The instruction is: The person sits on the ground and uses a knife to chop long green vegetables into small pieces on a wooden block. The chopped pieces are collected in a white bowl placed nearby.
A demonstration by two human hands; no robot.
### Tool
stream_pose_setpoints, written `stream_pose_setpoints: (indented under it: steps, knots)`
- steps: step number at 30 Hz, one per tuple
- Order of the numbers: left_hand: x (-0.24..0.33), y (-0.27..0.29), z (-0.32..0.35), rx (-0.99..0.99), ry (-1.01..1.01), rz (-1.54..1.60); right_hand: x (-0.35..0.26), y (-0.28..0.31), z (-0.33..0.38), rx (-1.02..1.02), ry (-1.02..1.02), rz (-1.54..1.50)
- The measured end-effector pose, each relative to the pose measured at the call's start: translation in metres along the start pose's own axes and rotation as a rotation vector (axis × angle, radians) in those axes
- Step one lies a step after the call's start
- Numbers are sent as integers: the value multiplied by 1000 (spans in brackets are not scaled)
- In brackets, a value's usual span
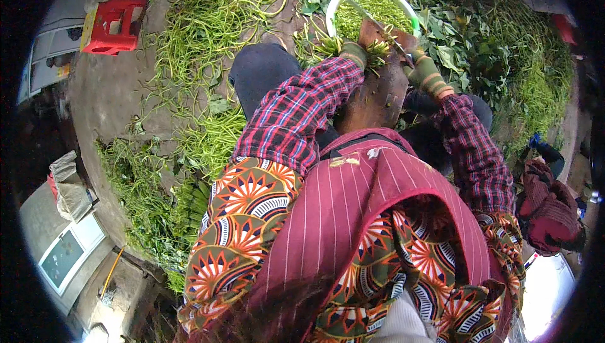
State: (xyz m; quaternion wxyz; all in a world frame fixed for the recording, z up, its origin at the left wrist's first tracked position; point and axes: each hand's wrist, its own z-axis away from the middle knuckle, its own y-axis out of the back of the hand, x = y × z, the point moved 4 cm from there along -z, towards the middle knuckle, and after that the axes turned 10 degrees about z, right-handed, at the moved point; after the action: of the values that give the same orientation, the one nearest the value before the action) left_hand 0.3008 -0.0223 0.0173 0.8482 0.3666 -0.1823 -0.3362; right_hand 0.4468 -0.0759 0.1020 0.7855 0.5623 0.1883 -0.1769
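Over the feed I'm seeing the gloved left hand [353, 53] at one o'clock closing its fingers around a bunch of green beans [378, 51] above the brown board [370, 103], while the gloved right hand [426, 76] at two o'clock is gripping a knife [399, 48]. Just beyond, a white-rimmed tub [331, 15] is holding chopped green pieces [387, 8], and loose long beans [205, 25] are lying at eleven o'clock.

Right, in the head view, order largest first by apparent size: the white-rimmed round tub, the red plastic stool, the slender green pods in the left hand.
1. White-rimmed round tub
2. Red plastic stool
3. Slender green pods, partly hidden by the left hand
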Motion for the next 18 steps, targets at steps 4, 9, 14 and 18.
stream_pose_setpoints:
  steps: [4,9,14,18]
  knots:
    - [-9,-27,-17,38,53,2,-22,6,12,-132,-46,58]
    - [4,-13,-11,23,28,1,5,-12,16,-100,-41,53]
    - [0,-24,-14,22,36,-69,15,-36,8,-145,-127,157]
    - [-12,-54,-30,50,87,-95,15,-45,1,-80,-48,108]
